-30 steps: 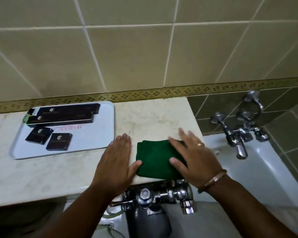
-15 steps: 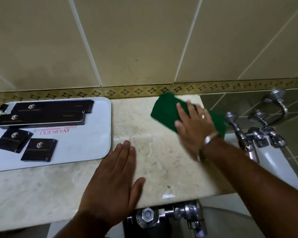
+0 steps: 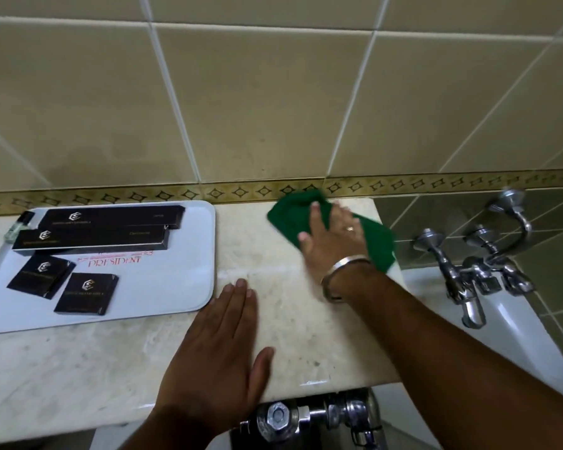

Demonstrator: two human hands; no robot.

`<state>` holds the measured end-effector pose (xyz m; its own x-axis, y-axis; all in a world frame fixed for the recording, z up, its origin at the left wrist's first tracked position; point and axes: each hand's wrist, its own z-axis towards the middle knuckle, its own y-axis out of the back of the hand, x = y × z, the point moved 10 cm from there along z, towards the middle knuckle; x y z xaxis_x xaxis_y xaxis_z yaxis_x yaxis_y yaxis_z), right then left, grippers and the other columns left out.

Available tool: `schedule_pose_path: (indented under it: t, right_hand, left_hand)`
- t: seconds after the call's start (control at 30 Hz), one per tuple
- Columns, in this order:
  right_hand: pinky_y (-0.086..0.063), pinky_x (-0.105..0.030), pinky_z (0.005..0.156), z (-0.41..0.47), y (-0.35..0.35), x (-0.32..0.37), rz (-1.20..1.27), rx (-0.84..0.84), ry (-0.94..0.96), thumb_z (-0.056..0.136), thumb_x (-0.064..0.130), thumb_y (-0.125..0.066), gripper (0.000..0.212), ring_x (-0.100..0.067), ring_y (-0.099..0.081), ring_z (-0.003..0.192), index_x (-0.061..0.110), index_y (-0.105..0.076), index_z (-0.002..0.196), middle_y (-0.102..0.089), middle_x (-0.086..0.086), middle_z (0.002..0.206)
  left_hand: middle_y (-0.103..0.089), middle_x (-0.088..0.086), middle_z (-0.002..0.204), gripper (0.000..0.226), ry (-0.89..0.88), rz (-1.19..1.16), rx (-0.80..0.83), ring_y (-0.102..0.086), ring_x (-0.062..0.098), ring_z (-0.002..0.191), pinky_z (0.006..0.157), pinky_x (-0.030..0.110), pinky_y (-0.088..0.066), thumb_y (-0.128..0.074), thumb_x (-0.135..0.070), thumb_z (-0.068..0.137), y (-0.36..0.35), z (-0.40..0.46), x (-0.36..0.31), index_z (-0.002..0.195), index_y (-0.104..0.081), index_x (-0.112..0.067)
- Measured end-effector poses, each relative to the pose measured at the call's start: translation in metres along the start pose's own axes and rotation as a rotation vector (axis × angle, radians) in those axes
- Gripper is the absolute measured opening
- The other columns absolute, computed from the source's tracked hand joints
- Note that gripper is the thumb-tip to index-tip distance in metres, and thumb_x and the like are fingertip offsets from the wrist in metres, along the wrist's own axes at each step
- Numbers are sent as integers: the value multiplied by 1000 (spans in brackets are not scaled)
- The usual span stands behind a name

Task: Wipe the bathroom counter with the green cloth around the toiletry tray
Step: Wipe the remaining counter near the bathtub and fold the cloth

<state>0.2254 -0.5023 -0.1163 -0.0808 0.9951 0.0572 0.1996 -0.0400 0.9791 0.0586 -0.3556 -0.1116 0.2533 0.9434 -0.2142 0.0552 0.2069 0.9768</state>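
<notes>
Green cloth (image 3: 290, 216) lies at the far right corner of the pale marble tabletop (image 3: 78, 368), close to the patterned border of the tiled wall (image 3: 241, 108), and its right part hangs over the tabletop's edge. We press our right hand (image 3: 330, 241) flat on top of it, the fingers (image 3: 316, 219) stretched out and slightly spread, not pinching the fabric. A ring and a metal bangle (image 3: 342, 267) are on this hand and wrist. Our left hand (image 3: 218, 355) rests palm down on the bare tabletop near the front edge, the fingers held together and the thumb out to the side, just beside the corner of the white toiletry tray (image 3: 182, 280). The tray carries black boxes (image 3: 88, 292) and stands well apart from the cloth. Chrome taps (image 3: 475, 271) are on the right, over a white bathtub (image 3: 517, 336).
</notes>
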Motion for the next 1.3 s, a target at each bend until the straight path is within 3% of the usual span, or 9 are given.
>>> schedule_pose_path:
  t: [0.13,0.23,0.43,0.57,0.7,0.9,1.03,1.13,1.3]
  right_hand:
    - [-14,-49,114,-86,-22,30,-62,-13,340,91,52,-21,67,-36,-17,145,26,-10,151,-15,-18,159]
    - [-29,-52,109,-104,-19,-41,-50,-41,134,89,50,-22,66,-41,-37,136,21,-27,149,-33,-20,153]
    - [-9,-51,119,-6,1,-59,65,23,-217,99,48,-18,63,-39,-6,146,22,0,153,-1,-21,160]
    - [-4,-50,118,-39,-11,0,-39,16,109,97,48,-16,63,-36,-1,147,26,5,152,1,-16,161]
    - [-14,-48,117,-155,-32,-18,-67,13,439,90,50,-30,67,-34,-20,144,32,-13,153,-19,-13,159]
    - [-5,-45,116,-46,-9,-60,-66,31,209,94,52,-12,62,-33,-8,147,31,0,151,-7,-11,161]
    - [-6,-48,119,16,4,-32,-54,43,64,98,48,-19,62,-35,-5,147,25,-3,153,-5,-17,161]
    - [-5,-50,117,-55,-15,-8,-99,27,231,95,50,-14,64,-36,-6,147,28,3,152,-3,-16,161]
    - [-14,-53,114,-171,-37,10,-62,69,521,90,52,-29,64,-37,-21,144,34,-16,151,-22,-14,159]
  left_hand:
    - [-23,21,159,76,1,22,11,-18,31,149,115,48,-29,-36,-49,94,0,-1,-4,149,-29,2]
    - [-21,22,159,77,-1,-2,17,-18,32,149,114,49,-31,-42,-48,91,0,-2,-2,149,-29,3]
    - [-18,19,160,80,-9,-16,-19,-18,30,149,116,46,-27,-40,-52,92,2,-3,-1,150,-27,1]
    - [-13,24,160,100,-16,-14,-23,-12,33,150,119,43,-17,-28,-73,88,4,-5,0,150,-20,5]
    - [-16,23,159,101,-12,5,-12,-14,33,149,119,44,-19,-28,-74,88,2,-6,-1,149,-22,6]
    - [-21,23,159,90,-17,20,-21,-19,32,149,120,42,-16,-37,-63,89,1,-4,-2,149,-26,3]
    - [-12,21,161,96,-7,9,-3,-10,29,151,121,43,-16,-28,-70,89,2,-4,0,152,-18,2]
    - [-8,23,161,106,-23,-74,-22,-6,29,151,121,43,-16,-24,-77,86,9,-7,0,152,-13,4]
    - [-22,20,159,109,-38,-140,-8,-18,29,149,120,46,-20,-20,-83,81,10,-9,1,151,-24,1]
